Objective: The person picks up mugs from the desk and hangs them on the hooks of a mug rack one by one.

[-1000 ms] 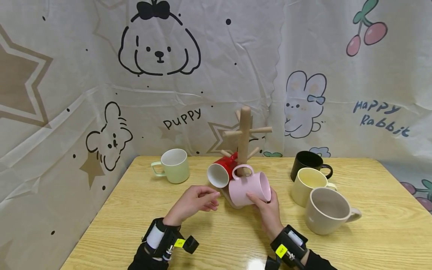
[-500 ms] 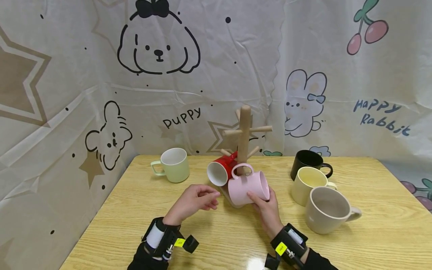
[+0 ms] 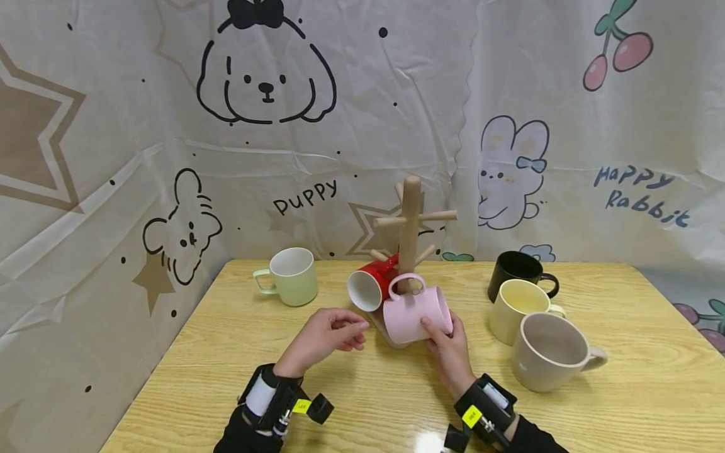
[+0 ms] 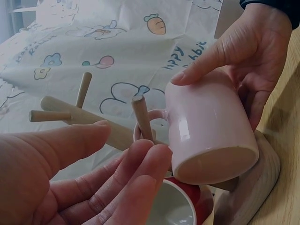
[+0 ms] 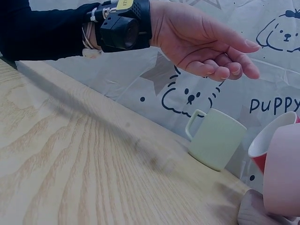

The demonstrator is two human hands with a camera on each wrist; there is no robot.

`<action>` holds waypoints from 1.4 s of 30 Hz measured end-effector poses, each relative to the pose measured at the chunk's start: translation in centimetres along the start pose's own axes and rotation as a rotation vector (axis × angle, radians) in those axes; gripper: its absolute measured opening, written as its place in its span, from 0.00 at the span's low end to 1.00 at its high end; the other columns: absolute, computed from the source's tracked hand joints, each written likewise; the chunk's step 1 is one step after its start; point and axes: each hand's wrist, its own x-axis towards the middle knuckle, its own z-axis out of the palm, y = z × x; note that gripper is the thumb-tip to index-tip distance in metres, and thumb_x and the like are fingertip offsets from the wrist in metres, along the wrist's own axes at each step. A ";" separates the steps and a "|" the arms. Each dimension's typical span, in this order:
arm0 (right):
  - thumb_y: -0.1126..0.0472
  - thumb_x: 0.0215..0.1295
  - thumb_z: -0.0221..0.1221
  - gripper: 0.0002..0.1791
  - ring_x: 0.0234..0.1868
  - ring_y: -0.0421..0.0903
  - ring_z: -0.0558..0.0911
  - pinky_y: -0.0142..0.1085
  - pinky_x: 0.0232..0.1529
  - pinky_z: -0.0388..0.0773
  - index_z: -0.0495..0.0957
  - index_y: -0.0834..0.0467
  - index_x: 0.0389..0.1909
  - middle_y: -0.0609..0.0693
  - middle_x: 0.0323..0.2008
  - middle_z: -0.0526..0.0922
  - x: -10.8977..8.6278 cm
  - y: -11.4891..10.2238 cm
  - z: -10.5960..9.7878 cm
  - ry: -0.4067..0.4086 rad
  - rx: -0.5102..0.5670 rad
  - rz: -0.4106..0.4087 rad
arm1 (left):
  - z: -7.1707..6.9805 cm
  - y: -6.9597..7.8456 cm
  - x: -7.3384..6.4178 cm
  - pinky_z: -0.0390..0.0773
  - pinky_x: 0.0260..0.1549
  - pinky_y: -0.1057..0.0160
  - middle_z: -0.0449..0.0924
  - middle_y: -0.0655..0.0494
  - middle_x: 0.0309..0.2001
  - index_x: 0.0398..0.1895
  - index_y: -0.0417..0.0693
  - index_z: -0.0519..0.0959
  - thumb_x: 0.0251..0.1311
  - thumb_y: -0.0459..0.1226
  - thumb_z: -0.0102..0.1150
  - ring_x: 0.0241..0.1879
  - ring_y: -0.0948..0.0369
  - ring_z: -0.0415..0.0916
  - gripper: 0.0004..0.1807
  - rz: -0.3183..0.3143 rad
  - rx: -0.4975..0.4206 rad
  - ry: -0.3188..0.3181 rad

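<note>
A pink mug (image 3: 416, 318) lies on its side against the lower part of a wooden mug tree (image 3: 410, 233), handle upward. My right hand (image 3: 453, 358) grips it near the rim, thumb on the side. In the left wrist view the mug's handle overlaps a wooden peg (image 4: 142, 115); whether the peg runs through it I cannot tell. A red mug (image 3: 372, 284) hangs tilted at the tree's lower left, its white inside facing forward. My left hand (image 3: 325, 336) hovers left of the pink mug with loosely bent fingers, holding nothing.
A pale green mug (image 3: 294, 277) stands at the back left of the wooden table (image 3: 226, 377). To the right stand a black mug (image 3: 512, 270), a yellow mug (image 3: 518, 314) and a beige mug (image 3: 549, 355), close together. A printed cloth (image 3: 362, 145) hangs behind.
The right thumb has shifted slightly to the right on the pink mug. The mug and the left hand stay almost still.
</note>
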 end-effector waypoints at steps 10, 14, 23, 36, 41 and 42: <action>0.57 0.65 0.52 0.40 0.64 0.50 0.59 0.21 0.48 0.69 0.40 0.63 0.70 0.63 0.67 0.51 0.0 -0.1 -0.1 0.016 0.016 0.001 | 0.0 -0.2 0.2 0.80 0.33 0.62 0.83 0.43 0.32 0.43 0.32 0.77 0.61 0.40 0.56 0.30 0.61 0.81 0.17 0.007 0.001 -0.008; 0.59 0.65 0.53 0.40 0.61 0.45 0.62 0.20 0.48 0.69 0.41 0.63 0.70 0.63 0.67 0.53 0.1 -0.1 -0.1 0.035 0.031 -0.001 | 0.0 -0.3 0.3 0.81 0.33 0.61 0.82 0.43 0.32 0.43 0.32 0.77 0.61 0.40 0.56 0.29 0.61 0.81 0.17 0.002 -0.003 -0.013; 0.48 0.64 0.54 0.44 0.68 0.54 0.58 0.44 0.68 0.53 0.40 0.60 0.71 0.66 0.68 0.53 1.1 -0.5 -1.3 0.103 -0.059 -0.056 | -0.2 -0.2 0.1 0.80 0.33 0.62 0.82 0.41 0.33 0.43 0.33 0.78 0.61 0.41 0.56 0.31 0.60 0.81 0.17 -0.003 0.001 -0.008; 0.51 0.68 0.48 0.36 0.70 0.50 0.54 0.42 0.71 0.46 0.45 0.60 0.70 0.59 0.70 0.51 1.3 -5.7 -2.4 0.148 0.040 -0.108 | -1.4 0.0 -0.2 0.80 0.34 0.62 0.82 0.41 0.35 0.45 0.35 0.77 0.61 0.42 0.55 0.32 0.60 0.81 0.18 -0.009 0.033 0.019; 0.51 0.68 0.48 0.34 0.67 0.46 0.60 0.43 0.70 0.50 0.49 0.61 0.69 0.54 0.64 0.61 1.0 -6.7 -2.4 0.135 0.040 -0.125 | -1.5 0.0 -0.3 0.80 0.34 0.62 0.83 0.42 0.34 0.44 0.35 0.78 0.61 0.41 0.55 0.32 0.60 0.81 0.17 -0.012 0.039 0.021; 0.51 0.68 0.49 0.33 0.66 0.45 0.62 0.42 0.69 0.52 0.51 0.61 0.68 0.51 0.61 0.64 0.9 -6.9 -2.3 0.141 0.033 -0.131 | -1.5 -0.1 -0.3 0.80 0.34 0.62 0.83 0.43 0.34 0.44 0.35 0.78 0.61 0.41 0.55 0.32 0.60 0.81 0.16 -0.011 0.043 0.021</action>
